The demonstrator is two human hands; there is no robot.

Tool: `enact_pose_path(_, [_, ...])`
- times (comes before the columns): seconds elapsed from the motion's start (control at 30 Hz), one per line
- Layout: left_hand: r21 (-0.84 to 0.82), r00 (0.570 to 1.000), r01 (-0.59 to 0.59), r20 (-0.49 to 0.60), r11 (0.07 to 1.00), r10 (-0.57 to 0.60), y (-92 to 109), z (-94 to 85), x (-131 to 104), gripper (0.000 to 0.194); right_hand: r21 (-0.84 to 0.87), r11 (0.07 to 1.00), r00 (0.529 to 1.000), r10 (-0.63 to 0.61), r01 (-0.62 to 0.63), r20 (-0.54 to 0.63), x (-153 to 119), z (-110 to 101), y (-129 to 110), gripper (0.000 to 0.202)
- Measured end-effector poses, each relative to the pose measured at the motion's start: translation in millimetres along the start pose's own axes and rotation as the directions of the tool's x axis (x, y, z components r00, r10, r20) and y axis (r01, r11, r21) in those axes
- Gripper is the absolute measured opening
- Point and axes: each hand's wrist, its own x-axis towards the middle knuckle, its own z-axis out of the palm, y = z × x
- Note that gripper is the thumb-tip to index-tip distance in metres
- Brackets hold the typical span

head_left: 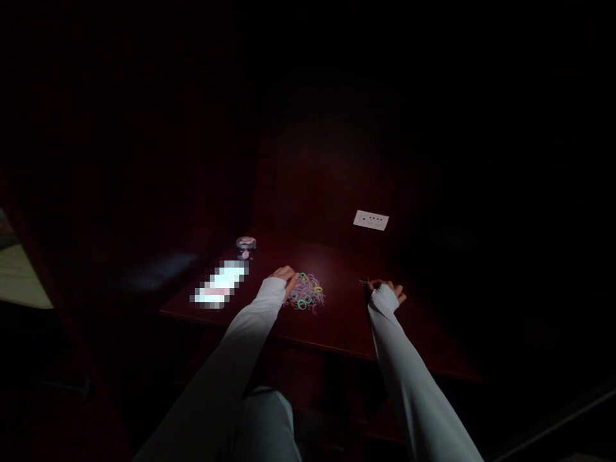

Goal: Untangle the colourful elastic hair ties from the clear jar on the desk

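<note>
A heap of small colourful bands (306,292), mostly purple with some green and yellow ones, lies on the dark red table (337,327). My left hand (285,277) rests against the heap's left edge, fingers bent and together; what they hold, if anything, is too small to tell. To the right, apart from the heap, my right hand (386,290) is low over the table. Its thumb and fingertips are pinched at a small purple band (366,282), whose thin end sticks out to the left.
A small round clear container (246,247) with something pink stands at the table's back left. Nearer lies a bright, pixelated rectangle (221,283). A white socket plate (371,220) is on the back panel. My knee (267,417) is below the table's front edge.
</note>
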Motion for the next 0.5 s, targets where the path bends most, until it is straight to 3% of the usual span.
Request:
enact_pose_path(0.13, [-0.003, 1.0, -0.015, 0.017, 1.0, 0.015, -3.4, -2.2, 0.3, 0.023, 0.019, 1.0, 1.0, -0.006, 0.006, 0.017, -1.9, 1.4, -1.1, 0.027])
enact_pose_path(0.37, [0.02, 1.0, -0.004, -0.009, 1.0, 0.004, -7.5, -1.4, 1.7, 0.027, 0.233, 0.962, 0.986, 0.16, -0.144, -0.052, -2.1, 2.9, 0.2, 0.04])
enact_pose_path(0.5, [0.074, 0.969, 0.141, -0.214, 0.987, -0.122, -1.5, -5.0, 1.4, 0.031, 0.332, 0.939, 0.992, 0.118, -0.093, -0.055, -7.3, 7.3, -10.9, 0.037])
